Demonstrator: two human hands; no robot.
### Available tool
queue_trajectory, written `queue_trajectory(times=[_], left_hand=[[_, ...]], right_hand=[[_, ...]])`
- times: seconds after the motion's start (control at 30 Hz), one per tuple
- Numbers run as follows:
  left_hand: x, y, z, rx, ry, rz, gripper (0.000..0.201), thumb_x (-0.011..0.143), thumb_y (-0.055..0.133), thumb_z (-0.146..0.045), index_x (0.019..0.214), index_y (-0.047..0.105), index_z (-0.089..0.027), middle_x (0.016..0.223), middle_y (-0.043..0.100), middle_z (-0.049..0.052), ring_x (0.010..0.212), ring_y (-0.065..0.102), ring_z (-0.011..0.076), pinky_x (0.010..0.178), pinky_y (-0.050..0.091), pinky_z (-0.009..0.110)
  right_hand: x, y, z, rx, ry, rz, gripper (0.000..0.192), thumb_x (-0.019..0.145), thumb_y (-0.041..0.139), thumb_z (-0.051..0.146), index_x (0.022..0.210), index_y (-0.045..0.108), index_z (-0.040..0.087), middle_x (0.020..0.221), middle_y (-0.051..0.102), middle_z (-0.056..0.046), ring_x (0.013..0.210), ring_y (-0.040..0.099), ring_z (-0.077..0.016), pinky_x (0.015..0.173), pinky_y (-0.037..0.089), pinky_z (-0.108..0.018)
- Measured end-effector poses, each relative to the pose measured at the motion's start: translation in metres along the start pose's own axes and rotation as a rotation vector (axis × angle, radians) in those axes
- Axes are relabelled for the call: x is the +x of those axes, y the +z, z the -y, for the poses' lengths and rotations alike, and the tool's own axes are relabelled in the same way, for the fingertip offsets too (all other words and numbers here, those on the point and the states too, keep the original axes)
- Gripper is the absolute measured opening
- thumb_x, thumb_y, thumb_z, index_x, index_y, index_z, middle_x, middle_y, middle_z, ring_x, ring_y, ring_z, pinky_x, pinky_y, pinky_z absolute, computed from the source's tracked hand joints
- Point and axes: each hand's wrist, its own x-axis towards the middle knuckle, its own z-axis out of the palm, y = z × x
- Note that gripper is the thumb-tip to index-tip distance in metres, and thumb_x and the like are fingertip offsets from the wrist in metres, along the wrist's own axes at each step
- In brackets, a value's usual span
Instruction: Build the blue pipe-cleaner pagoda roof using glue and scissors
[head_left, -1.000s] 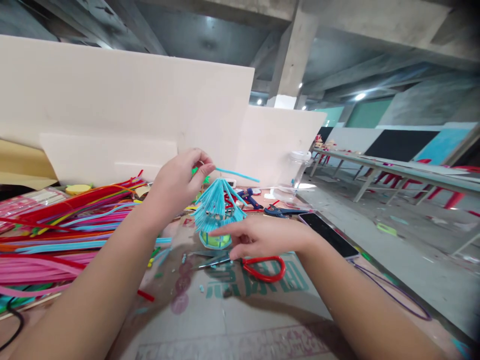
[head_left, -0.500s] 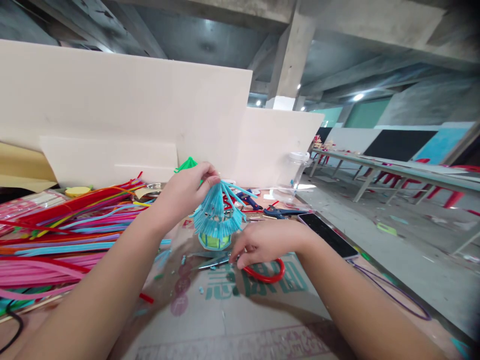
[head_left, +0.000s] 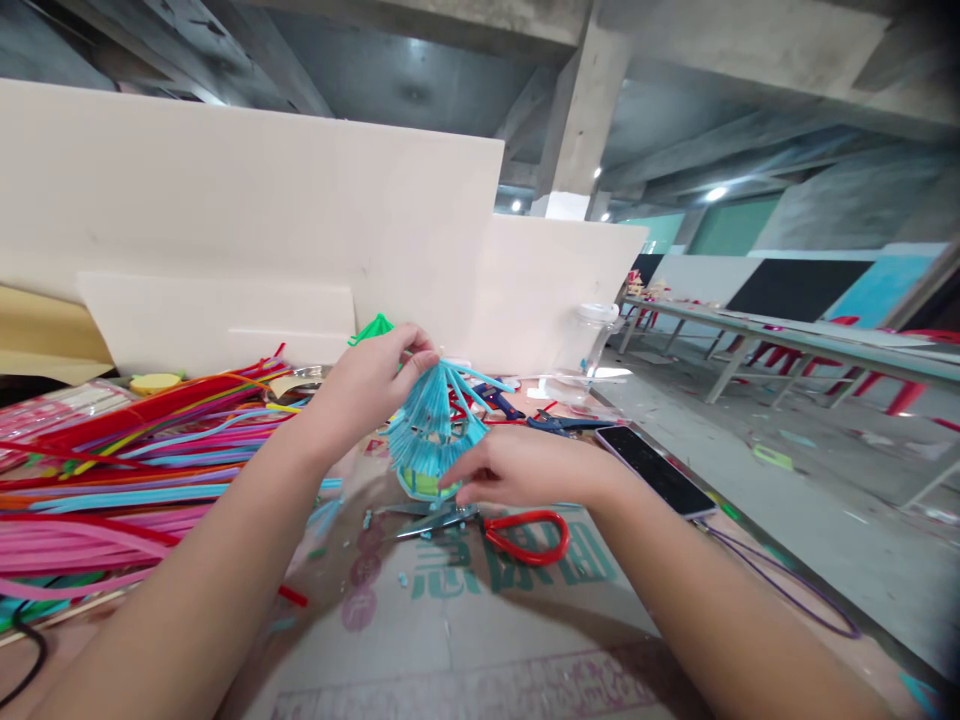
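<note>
Both hands on blue pipe-cleaner cone, tabletop centre.

Left hand (head_left: pixel 371 385) pinches the cone (head_left: pixel 435 425) at its gathered tip, holding it upright; right hand (head_left: pixel 525 468), fingers loosely curled, touches the lower fringe, apparently steadying it. Red-handled scissors (head_left: pixel 517 530) lie just beside; loose pipe cleaners (head_left: pixel 112 470) piled left; phone (head_left: pixel 656 468) right.

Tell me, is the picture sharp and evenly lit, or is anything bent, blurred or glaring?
Head view: wide-lens bending curves the forearms and the far tables; ceiling lamps glare as small bright spots; the hands, left and right, and the blue craft are fairly sharp; corners darken; soft shadows fall under the arms.
</note>
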Motion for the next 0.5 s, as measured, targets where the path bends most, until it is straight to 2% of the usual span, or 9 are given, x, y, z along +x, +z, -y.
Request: queue_trajectory(times=[0.07, 0.1, 0.2, 0.27, 0.33, 0.4, 0.5], left_hand=[[0.000, 0.000, 0.000, -0.009, -0.001, 0.007, 0.021, 0.094, 0.046, -0.037, 0.092, 0.058, -0.021, 0.088, 0.067, 0.001, 0.080, 0.061, 0.0187, 0.067, 0.040, 0.029], [0.000, -0.001, -0.001, -0.011, -0.004, 0.009, 0.021, 0.094, 0.046, -0.037, 0.092, 0.058, -0.021, 0.087, 0.067, 0.001, 0.080, 0.061, 0.0186, 0.067, 0.039, 0.029], [-0.001, -0.002, -0.003, -0.002, -0.011, 0.012, 0.021, 0.094, 0.046, -0.038, 0.091, 0.058, -0.021, 0.086, 0.067, 0.001, 0.078, 0.061, 0.0187, 0.066, 0.039, 0.029], [-0.001, -0.003, -0.004, 0.001, -0.010, 0.011, 0.022, 0.094, 0.046, -0.038, 0.091, 0.059, -0.020, 0.085, 0.067, 0.001, 0.079, 0.061, 0.0190, 0.067, 0.039, 0.029], [-0.001, -0.003, -0.004, 0.004, -0.003, 0.008, 0.022, 0.094, 0.045, -0.038, 0.091, 0.059, -0.020, 0.086, 0.067, 0.001, 0.080, 0.061, 0.0193, 0.068, 0.039, 0.030], [-0.001, -0.003, -0.003, 0.009, 0.009, 0.004, 0.024, 0.095, 0.045, -0.038, 0.091, 0.059, -0.020, 0.086, 0.067, 0.002, 0.081, 0.061, 0.0194, 0.069, 0.039, 0.030], [-0.002, -0.005, -0.003, 0.011, 0.015, -0.019, 0.024, 0.094, 0.046, -0.038, 0.091, 0.060, -0.019, 0.087, 0.067, 0.002, 0.080, 0.061, 0.0190, 0.069, 0.039, 0.030]], right_hand=[[-0.001, -0.002, 0.000, 0.039, -0.026, 0.081, 0.020, 0.090, 0.059, 0.029, 0.098, 0.077, 0.024, 0.082, 0.076, -0.001, 0.069, 0.065, -0.0134, 0.063, 0.043, -0.023], [-0.002, -0.004, 0.001, 0.056, -0.027, 0.081, 0.021, 0.091, 0.058, 0.031, 0.099, 0.077, 0.024, 0.084, 0.076, -0.001, 0.069, 0.065, -0.0133, 0.063, 0.044, -0.022], [-0.003, -0.006, 0.004, 0.059, 0.002, -0.003, 0.033, 0.092, 0.058, 0.036, 0.121, 0.068, 0.024, 0.089, 0.075, -0.003, 0.071, 0.064, -0.0138, 0.063, 0.043, -0.023], [-0.004, -0.006, 0.004, 0.013, -0.002, 0.008, 0.035, 0.090, 0.060, 0.035, 0.123, 0.067, 0.025, 0.088, 0.075, -0.002, 0.070, 0.063, -0.0138, 0.062, 0.042, -0.023], [-0.005, -0.005, 0.003, -0.012, -0.028, 0.082, 0.023, 0.089, 0.061, 0.034, 0.106, 0.074, 0.024, 0.081, 0.074, -0.001, 0.065, 0.061, -0.0125, 0.059, 0.039, -0.022], [-0.006, -0.006, 0.003, -0.001, -0.041, 0.112, 0.021, 0.091, 0.059, 0.035, 0.088, 0.075, 0.021, 0.072, 0.070, 0.001, 0.060, 0.056, -0.0105, 0.056, 0.036, -0.022], [-0.010, -0.013, 0.001, 0.010, -0.020, -0.005, 0.028, 0.093, 0.055, 0.036, 0.079, 0.070, 0.018, 0.063, 0.061, 0.003, 0.056, 0.049, -0.0088, 0.054, 0.032, -0.021]])
